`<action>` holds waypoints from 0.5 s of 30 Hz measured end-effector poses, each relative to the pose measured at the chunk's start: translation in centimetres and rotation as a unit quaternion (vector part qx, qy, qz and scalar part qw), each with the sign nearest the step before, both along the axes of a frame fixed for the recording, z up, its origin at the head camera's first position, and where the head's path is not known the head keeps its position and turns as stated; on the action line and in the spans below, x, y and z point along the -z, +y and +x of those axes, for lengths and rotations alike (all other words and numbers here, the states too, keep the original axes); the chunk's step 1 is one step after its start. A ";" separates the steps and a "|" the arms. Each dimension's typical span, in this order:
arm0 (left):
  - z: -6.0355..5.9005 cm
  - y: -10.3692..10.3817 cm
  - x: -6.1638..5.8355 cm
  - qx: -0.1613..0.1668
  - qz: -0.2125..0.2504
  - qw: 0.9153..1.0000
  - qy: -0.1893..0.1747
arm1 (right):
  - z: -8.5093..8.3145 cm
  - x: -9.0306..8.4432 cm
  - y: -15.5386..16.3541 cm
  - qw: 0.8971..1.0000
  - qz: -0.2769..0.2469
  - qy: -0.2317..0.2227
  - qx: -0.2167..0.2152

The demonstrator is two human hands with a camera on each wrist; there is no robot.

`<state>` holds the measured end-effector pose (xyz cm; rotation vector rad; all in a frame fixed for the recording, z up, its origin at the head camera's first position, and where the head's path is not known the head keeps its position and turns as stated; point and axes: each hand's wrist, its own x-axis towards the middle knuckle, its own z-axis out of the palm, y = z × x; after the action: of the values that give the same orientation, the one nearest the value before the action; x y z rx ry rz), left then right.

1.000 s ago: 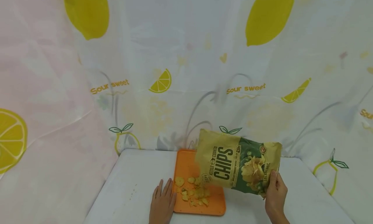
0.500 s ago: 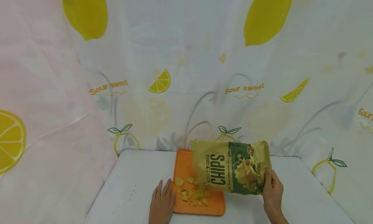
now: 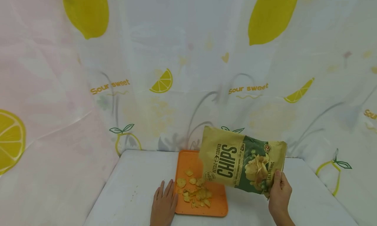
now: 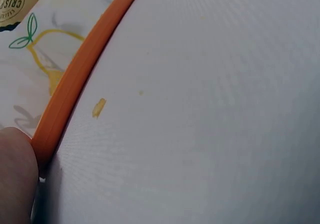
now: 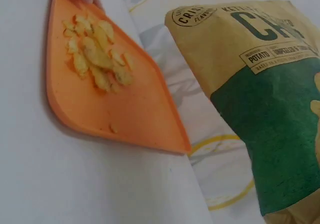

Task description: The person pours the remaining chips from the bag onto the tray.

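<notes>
My right hand (image 3: 279, 195) grips the lower right end of a tan and green potato chip bag (image 3: 225, 160). Held sideways, the bag slants with its left end upper, and that end overlaps the right side of an orange tray (image 3: 213, 208). Several potato chips (image 3: 201, 194) lie heaped and scattered on the tray's near half; the bag covers part of the tray's right side. Flat on the table left of the tray rests my left hand (image 3: 163, 203), fingers straight. In the left wrist view its thumb (image 4: 17, 174) sits against the tray's rim (image 4: 82, 69).
Crumbs (image 3: 134, 193) dot the white table (image 3: 126, 173) to the left, and a small chip fragment (image 4: 99, 107) lies beside the tray. A curtain (image 3: 188, 114) printed with lemons hangs behind the table and along its sides.
The chip bag dipped level and moved left, then rose and swung back right with my right hand. More chips show on the tray, including one farther back. My left hand stays put.
</notes>
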<state>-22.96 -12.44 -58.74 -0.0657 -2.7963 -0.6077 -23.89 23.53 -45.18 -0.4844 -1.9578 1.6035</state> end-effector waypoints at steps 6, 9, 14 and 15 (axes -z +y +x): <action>-0.1 0.0 0.1 -0.001 -0.001 1.000 -0.002 | 0.3 0.1 0.3 1.000 -0.028 -0.002 -0.007; 0.0 -0.1 -0.3 0.000 -0.002 1.000 -0.010 | 0.3 0.3 0.4 0.999 -0.043 0.004 -0.007; 0.1 0.0 -0.6 0.002 -0.001 1.000 -0.014 | 0.2 0.5 0.4 0.999 0.032 -0.019 0.001; 0.1 0.0 -0.6 0.003 -0.001 1.000 -0.013 | 0.2 0.5 0.4 1.000 0.018 -0.013 -0.001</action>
<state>-22.87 -12.45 -58.16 -0.0658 -2.8223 -0.6123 -23.66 23.95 -45.66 -0.4929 -2.0032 1.5685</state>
